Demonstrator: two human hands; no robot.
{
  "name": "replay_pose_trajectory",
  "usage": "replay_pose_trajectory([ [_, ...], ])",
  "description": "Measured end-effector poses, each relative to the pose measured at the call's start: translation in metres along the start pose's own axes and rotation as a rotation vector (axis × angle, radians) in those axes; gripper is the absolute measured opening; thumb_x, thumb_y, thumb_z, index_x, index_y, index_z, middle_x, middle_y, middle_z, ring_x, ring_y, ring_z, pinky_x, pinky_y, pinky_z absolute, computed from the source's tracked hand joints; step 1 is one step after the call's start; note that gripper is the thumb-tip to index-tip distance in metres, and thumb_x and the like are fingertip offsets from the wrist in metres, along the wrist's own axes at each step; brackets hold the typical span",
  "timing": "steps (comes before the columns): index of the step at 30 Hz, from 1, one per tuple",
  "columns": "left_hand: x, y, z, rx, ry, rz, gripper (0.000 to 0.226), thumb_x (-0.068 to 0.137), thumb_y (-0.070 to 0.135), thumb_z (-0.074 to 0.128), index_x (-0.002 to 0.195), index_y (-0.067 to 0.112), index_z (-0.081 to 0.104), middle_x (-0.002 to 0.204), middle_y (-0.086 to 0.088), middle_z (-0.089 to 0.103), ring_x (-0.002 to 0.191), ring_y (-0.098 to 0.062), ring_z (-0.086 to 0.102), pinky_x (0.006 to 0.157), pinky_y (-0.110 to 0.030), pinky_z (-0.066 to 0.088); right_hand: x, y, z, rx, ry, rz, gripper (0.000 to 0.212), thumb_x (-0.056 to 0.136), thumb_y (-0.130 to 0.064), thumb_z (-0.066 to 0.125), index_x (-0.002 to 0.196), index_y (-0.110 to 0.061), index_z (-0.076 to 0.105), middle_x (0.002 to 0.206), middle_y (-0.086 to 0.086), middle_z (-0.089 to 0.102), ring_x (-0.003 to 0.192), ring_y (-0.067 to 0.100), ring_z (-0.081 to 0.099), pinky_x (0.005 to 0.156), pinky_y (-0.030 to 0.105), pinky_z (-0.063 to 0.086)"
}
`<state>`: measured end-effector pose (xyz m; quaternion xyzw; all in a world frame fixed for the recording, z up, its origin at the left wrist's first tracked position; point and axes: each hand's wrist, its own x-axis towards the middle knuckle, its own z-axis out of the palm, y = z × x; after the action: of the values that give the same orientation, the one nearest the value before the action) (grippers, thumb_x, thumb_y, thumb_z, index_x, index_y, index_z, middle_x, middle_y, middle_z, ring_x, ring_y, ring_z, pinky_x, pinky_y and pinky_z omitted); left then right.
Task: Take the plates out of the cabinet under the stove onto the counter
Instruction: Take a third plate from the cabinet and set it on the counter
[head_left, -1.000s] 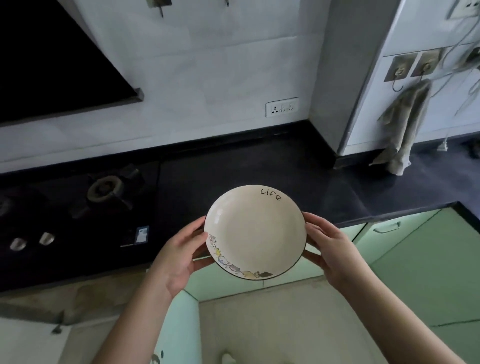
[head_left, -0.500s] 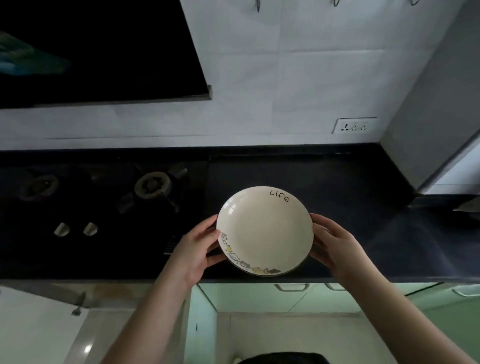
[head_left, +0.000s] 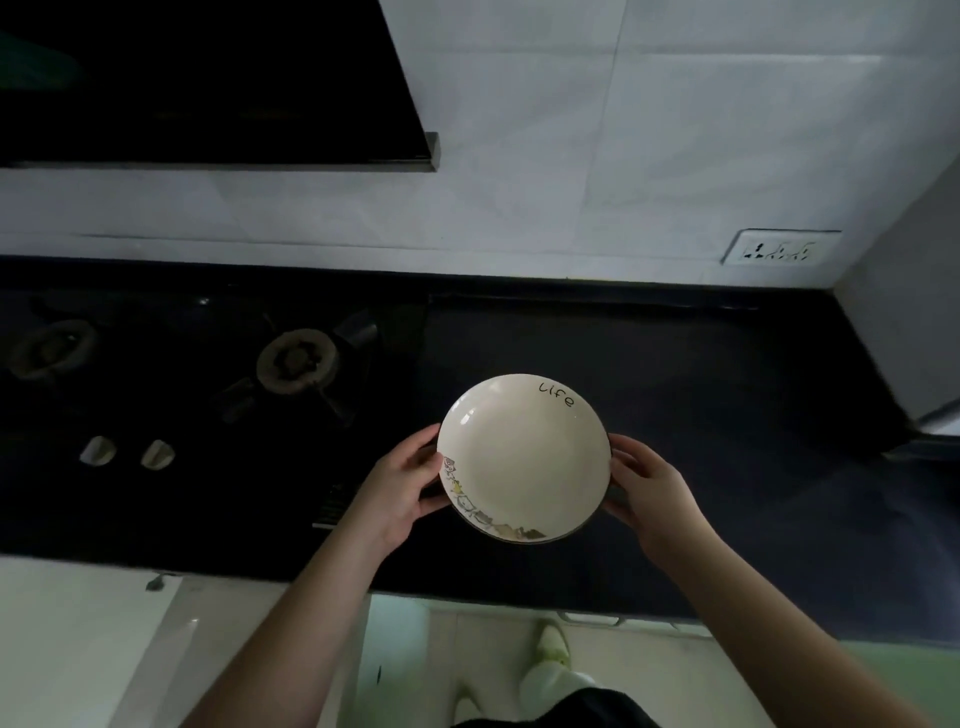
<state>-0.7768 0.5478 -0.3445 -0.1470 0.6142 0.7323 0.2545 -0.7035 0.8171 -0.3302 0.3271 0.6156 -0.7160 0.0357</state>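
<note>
A cream plate (head_left: 523, 457) is being held over the black counter (head_left: 675, 415), right of the stove (head_left: 208, 395). It is being gripped at its two side rims: the left hand (head_left: 397, 486) is curled on the left rim, with the thumb lying on the upper edge, and the right hand (head_left: 652, 486) is curled on the right rim in the same way. Whether the underside is touching the counter cannot be told. The word "Life" is being shown on the far rim, and a drawn pattern is running along the near left rim.

The near edge of the plate is being kept near the front edge of the counter. To the right and to the far side of the plate, a bare dark surface is being shown up to the white tiled wall (head_left: 571, 182), where a socket (head_left: 779, 248) is mounted. On the left, a burner (head_left: 297, 361) with its pan supports is standing near the plate, and two knobs (head_left: 127, 452) are seen farther left. Below the counter edge, pale green cabinet fronts (head_left: 909, 670) are being seen.
</note>
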Motion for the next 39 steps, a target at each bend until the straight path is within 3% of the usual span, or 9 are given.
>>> replay_pose_trajectory([
  [4, 0.035, -0.009, 0.006, 0.004, 0.056, -0.029, 0.039, 0.097, 0.006, 0.058, 0.128, 0.029, 0.061, 0.130, -0.001, 0.063, 0.116, -0.018, 0.062, 0.072, -0.040, 0.059, 0.040, 0.001, 0.004, -0.032, 0.010, 0.041, 0.025, 0.095, -0.012, 0.058, 0.115, -0.026, 0.063, 0.109, -0.002, 0.069, 0.094, 0.017, 0.069, 0.062, 0.028, 0.059],
  [11, 0.080, -0.016, 0.010, 0.052, 0.143, -0.083, 0.040, 0.098, 0.006, 0.057, 0.113, 0.042, 0.063, 0.123, 0.011, 0.061, 0.112, -0.012, 0.061, 0.067, -0.034, 0.059, 0.094, 0.007, 0.019, -0.057, 0.006, 0.103, 0.029, 0.095, -0.007, 0.055, 0.096, -0.034, 0.064, 0.104, -0.005, 0.069, 0.092, 0.015, 0.068, 0.057, 0.023, 0.057],
  [18, 0.100, -0.026, 0.006, 0.062, 0.185, -0.124, 0.039, 0.098, 0.007, 0.057, 0.116, 0.041, 0.061, 0.113, 0.018, 0.058, 0.102, -0.006, 0.060, 0.062, -0.029, 0.059, 0.124, 0.015, 0.025, -0.088, -0.014, 0.140, 0.027, 0.094, -0.007, 0.056, 0.103, -0.029, 0.068, 0.106, -0.005, 0.070, 0.095, 0.014, 0.068, 0.061, 0.024, 0.058],
  [24, 0.105, -0.035, 0.006, 0.051, 0.219, -0.117, 0.044, 0.097, 0.007, 0.058, 0.135, 0.031, 0.054, 0.113, 0.017, 0.057, 0.101, -0.005, 0.058, 0.062, -0.028, 0.058, 0.137, 0.017, 0.026, -0.110, -0.029, 0.134, 0.027, 0.095, -0.007, 0.055, 0.105, -0.028, 0.067, 0.106, -0.005, 0.071, 0.096, 0.015, 0.068, 0.064, 0.025, 0.059],
  [33, 0.104, -0.040, 0.008, 0.061, 0.248, -0.079, 0.043, 0.097, 0.008, 0.059, 0.134, 0.029, 0.054, 0.121, 0.010, 0.058, 0.110, -0.010, 0.058, 0.071, -0.032, 0.059, 0.152, 0.014, 0.029, -0.167, -0.035, 0.116, 0.028, 0.096, -0.007, 0.053, 0.112, -0.026, 0.067, 0.106, -0.006, 0.070, 0.097, 0.014, 0.067, 0.071, 0.030, 0.058],
  [39, 0.107, -0.040, 0.004, 0.158, 0.285, -0.066, 0.046, 0.093, 0.006, 0.064, 0.134, 0.026, 0.053, 0.116, 0.008, 0.056, 0.099, -0.007, 0.059, 0.067, -0.025, 0.058, 0.158, 0.012, 0.031, -0.200, -0.068, 0.089, 0.030, 0.095, -0.006, 0.052, 0.114, -0.023, 0.068, 0.105, -0.004, 0.071, 0.097, 0.014, 0.067, 0.076, 0.033, 0.060],
])
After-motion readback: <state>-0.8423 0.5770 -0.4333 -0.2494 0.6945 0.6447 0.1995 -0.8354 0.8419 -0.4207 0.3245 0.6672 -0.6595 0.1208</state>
